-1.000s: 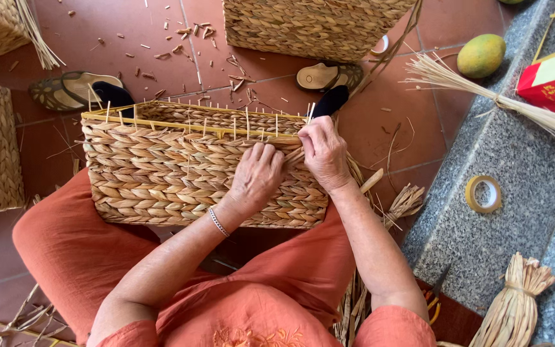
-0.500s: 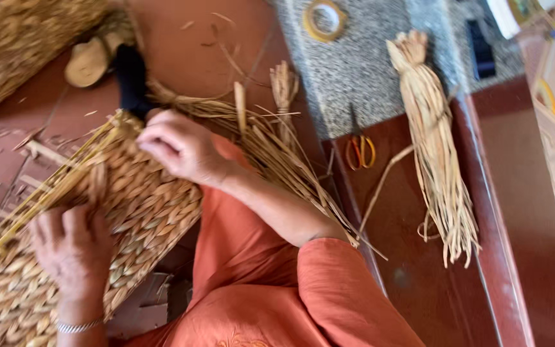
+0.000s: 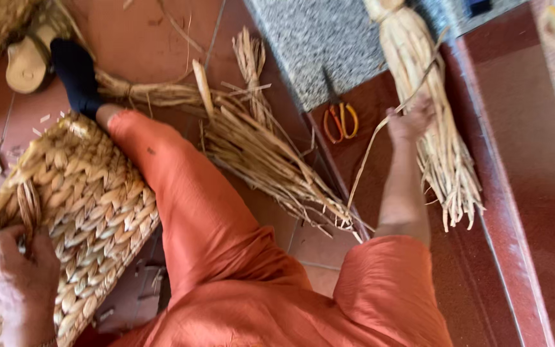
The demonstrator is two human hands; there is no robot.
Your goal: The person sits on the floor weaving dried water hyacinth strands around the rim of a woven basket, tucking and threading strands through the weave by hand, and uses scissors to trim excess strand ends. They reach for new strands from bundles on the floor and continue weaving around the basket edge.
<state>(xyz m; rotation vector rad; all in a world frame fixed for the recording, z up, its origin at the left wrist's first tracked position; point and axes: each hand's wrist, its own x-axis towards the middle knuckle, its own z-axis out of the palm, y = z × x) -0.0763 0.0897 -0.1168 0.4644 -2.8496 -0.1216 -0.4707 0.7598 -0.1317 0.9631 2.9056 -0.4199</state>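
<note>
Left hand [image 3: 11, 273] clamped on woven basket [image 3: 78, 199] rim, right hand [image 3: 409, 121] pinching one strand off tied straw bundle [image 3: 431, 128], orange scissors [image 3: 340, 121] just beside that grip.

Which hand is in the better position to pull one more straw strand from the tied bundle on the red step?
Probably the right. The right hand is already at the tied straw bundle, with one strand trailing from it. The left hand grips the woven basket rim, far away.
</note>
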